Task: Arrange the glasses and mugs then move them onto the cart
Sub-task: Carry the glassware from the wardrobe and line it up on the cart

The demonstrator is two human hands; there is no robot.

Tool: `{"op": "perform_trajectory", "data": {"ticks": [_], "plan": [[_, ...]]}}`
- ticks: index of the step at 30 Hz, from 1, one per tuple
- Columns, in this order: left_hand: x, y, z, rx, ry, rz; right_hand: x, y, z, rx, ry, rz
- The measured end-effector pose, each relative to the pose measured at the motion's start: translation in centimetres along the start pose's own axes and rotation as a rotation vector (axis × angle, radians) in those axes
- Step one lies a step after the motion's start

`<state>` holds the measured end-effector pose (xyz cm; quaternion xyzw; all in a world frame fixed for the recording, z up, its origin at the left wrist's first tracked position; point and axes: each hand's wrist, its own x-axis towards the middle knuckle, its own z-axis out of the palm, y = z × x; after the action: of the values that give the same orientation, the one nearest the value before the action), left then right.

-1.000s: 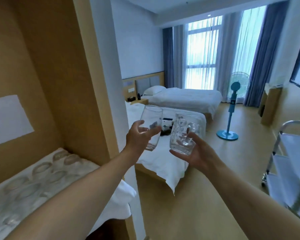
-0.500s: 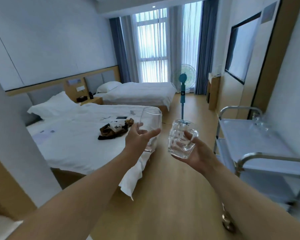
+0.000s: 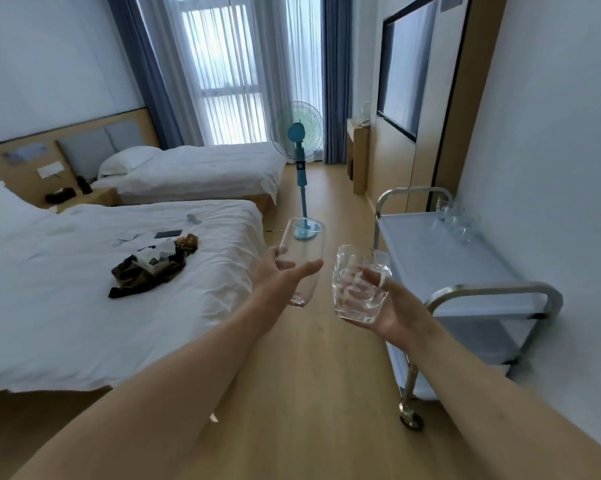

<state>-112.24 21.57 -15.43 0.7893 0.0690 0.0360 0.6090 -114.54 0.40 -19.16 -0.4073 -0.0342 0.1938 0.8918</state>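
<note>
Both arms out over the floor just left of the cart point(image 3: 430, 258): left hand point(image 3: 281, 275) grips a tall clear glass point(image 3: 302, 261) upright, right hand point(image 3: 392, 306) holds a clear mug point(image 3: 356, 289) by its side, more glasses point(image 3: 456, 218) standing at the cart's far corner.

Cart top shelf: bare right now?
No, a cluster of glasses already stands at the far end of the cart top shelf, near the wall.
</note>
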Motion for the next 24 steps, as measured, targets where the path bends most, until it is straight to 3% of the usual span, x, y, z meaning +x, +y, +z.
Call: {"op": "perform_trajectory", "data": {"ticks": [12, 24], "plan": [[18.0, 0.0, 1.5, -0.125, -0.251, -0.003, 12.7, -3.2, -2.0, 0.003, 0.215, -0.079], [29.3, -2.6, 2.5, -0.172, -0.402, -0.1, 21.6, -2.7, -3.9, 0.144, 0.369, -0.097]]}}
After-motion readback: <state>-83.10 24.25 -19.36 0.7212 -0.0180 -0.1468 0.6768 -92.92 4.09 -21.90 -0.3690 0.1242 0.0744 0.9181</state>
